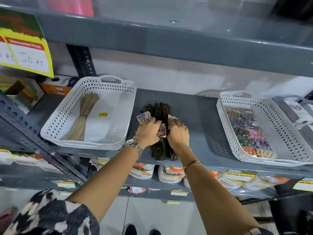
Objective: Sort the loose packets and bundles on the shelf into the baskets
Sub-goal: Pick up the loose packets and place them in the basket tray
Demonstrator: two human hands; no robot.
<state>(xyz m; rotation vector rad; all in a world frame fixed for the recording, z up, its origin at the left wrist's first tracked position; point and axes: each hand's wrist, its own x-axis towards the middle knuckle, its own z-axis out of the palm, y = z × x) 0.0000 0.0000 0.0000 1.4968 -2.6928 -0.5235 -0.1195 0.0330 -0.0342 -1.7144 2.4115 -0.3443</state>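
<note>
A pile of dark brown and green bundles (160, 109) lies on the grey shelf (194, 116) between two white baskets. Small clear packets of beads rest on the pile. My left hand (149, 131) grips one packet (144, 117) with purple beads. My right hand (177, 133) holds another clear packet (171, 118), and a third packet (162, 131) with brown beads sits between both hands. The left basket (71, 116) holds a beige bundle (84, 114). The right basket (288, 126) is filled with several rows of coloured bead packets (249, 131).
An upper shelf (169, 39) overhangs closely. A yellow price sign (25, 55) hangs at upper left, with boxes (57, 85) behind the left basket. A grey tray (298, 112) stands at far right. Packaged goods (171, 175) fill the shelf below.
</note>
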